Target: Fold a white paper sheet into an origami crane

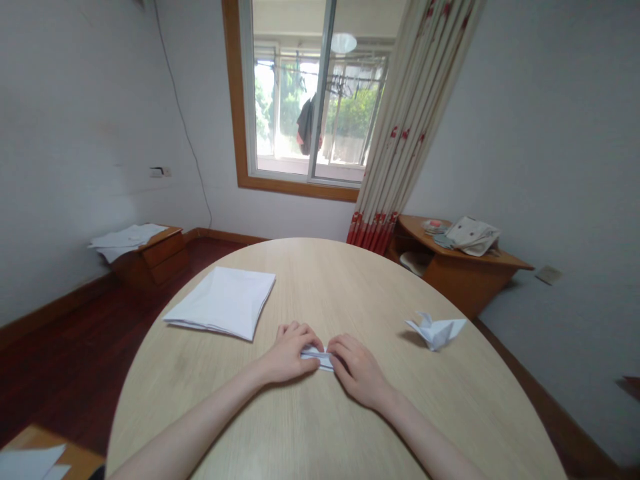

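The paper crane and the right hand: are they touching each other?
Apart. The head view shows bare tabletop between the paper crane and the right hand.

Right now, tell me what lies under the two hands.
Part of a folded white paper shows. The left hand and right hand cover the rest, so its ends cannot be seen.

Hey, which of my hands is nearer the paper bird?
Right. Your right hand is left of the paper bird, not touching it. Your left hand is farther left, at the other end of the folded strip.
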### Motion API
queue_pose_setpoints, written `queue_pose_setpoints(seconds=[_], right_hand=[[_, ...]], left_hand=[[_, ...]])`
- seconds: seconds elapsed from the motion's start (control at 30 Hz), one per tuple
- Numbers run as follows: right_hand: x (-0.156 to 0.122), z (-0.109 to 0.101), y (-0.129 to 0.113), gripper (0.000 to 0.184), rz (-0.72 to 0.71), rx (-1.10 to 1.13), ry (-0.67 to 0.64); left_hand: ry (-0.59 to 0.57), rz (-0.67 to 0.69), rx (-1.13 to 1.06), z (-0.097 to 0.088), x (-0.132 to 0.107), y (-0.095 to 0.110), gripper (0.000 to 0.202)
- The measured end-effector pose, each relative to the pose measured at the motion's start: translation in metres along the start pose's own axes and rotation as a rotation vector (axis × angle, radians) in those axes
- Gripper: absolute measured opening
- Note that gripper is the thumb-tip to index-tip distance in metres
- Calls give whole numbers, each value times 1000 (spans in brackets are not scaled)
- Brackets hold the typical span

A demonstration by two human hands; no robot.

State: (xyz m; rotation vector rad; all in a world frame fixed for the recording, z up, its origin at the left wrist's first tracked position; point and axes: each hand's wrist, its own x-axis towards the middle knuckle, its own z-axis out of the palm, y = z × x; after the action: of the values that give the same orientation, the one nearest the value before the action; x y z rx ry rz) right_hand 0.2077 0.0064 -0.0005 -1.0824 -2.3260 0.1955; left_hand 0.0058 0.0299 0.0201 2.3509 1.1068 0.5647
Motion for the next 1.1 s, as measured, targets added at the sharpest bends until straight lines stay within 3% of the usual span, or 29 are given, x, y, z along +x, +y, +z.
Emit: queue_pose_setpoints(seconds=[0.4, 0.57, 0.83, 1.1], right_hand=[[0, 4, 0, 13, 68, -64, -24], [1, 5, 1, 14, 119, -31, 43], [2, 3, 1, 18, 48, -145, 38], [0, 8, 6, 23, -4, -79, 57]], left_hand=[[84, -22, 62, 10, 4, -4, 10], [104, -8, 75, 11, 4, -6, 9], [124, 18, 127, 14, 4, -8, 10], [181, 59, 189, 16, 4, -7, 11]])
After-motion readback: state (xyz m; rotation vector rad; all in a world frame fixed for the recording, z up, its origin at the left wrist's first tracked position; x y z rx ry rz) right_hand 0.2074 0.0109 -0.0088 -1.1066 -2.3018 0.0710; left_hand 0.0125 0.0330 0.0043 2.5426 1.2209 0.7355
